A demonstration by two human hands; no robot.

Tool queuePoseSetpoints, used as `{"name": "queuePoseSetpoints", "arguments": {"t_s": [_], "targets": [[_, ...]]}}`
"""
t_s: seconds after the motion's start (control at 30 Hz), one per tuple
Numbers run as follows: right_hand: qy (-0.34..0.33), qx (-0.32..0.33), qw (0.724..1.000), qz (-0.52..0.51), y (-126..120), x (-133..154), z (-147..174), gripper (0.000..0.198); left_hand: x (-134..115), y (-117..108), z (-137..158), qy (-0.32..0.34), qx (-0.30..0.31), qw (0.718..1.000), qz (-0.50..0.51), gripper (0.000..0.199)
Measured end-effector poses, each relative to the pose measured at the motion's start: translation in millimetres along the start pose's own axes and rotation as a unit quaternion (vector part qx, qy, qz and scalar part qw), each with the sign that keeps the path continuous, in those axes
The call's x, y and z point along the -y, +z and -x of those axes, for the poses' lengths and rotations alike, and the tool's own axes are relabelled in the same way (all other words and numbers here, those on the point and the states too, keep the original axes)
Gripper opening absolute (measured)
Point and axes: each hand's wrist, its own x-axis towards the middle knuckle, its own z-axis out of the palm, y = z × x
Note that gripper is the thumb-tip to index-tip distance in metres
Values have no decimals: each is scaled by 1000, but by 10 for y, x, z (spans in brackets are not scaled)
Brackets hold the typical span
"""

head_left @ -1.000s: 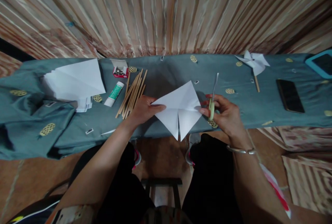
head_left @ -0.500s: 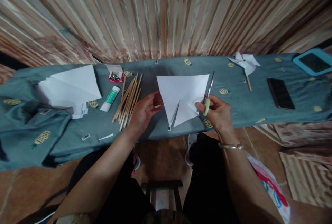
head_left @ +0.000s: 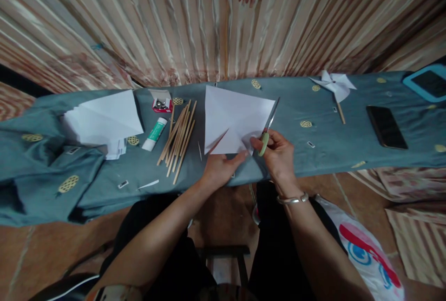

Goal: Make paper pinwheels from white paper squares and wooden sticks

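Note:
A white paper sheet (head_left: 237, 110), slit from its lower left corner inward, is held above the cloth. My left hand (head_left: 219, 168) grips its lower edge, the thumb lying along the paper and the fingers partly hidden beneath. My right hand (head_left: 280, 154) holds scissors (head_left: 265, 142) with pale green handles, the blades pointing up and away beside the sheet's right edge. Its thumb and fingers also pinch the sheet's lower right corner. A thin paper sliver (head_left: 200, 151) lies left of the sheet.
Wooden sticks (head_left: 179, 138), a glue stick (head_left: 155, 134), a red box of small metal pieces (head_left: 162, 105) and stacked paper (head_left: 108, 117) lie left. A paper pinwheel (head_left: 336, 86), a phone (head_left: 386, 127) and a blue-framed tablet (head_left: 428, 82) lie right. A curtain (head_left: 223, 22) hangs behind.
My left hand has moved right, from beside the sheet to a grip on its lower edge. The sheet has turned, its slit now facing lower left. My right hand shifted slightly left with the scissors.

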Motion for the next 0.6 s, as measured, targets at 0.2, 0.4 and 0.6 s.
{"name": "queuePoseSetpoints", "arguments": {"t_s": [0.2,0.4,0.6], "targets": [[15,30,999,-18,31,-25,34,36,68,-117,-74,23,-56,998,-4,27],[41,94,995,-11,86,51,150,35,105,-189,-170,22,-71,994,77,26],[45,173,983,45,81,51,291,43,11,-350,-311,40,-124,983,133,33]]}}
